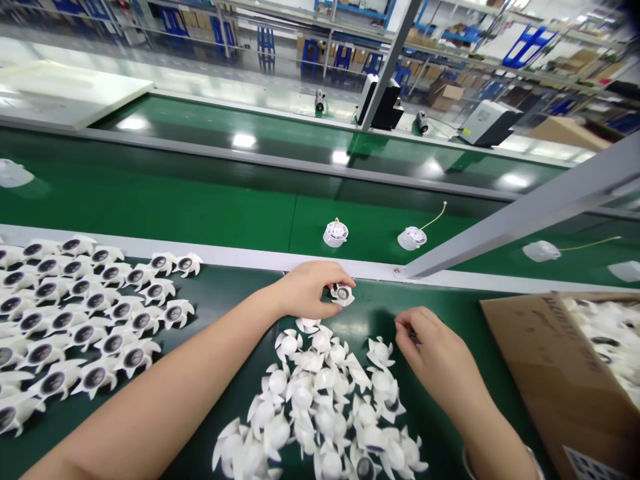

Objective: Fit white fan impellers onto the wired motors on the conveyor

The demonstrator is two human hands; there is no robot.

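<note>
My left hand (309,291) is closed on a small white fan impeller (343,294), held hub-side up just above the dark green work surface. My right hand (430,347) sits to the right with its fingers pinched together; what they hold is too small to make out. Below both hands lies a loose pile of white impellers (325,400), mostly dome-side up. To the left, several impellers are laid out in rows (85,313) with their dark hubs facing up.
An open cardboard box (545,373) with more white parts stands at the right. Beyond a white rail (240,256), a green conveyor belt (200,213) carries small white motor units (335,233), some with yellow wires. A slanted metal post (525,220) crosses the right side.
</note>
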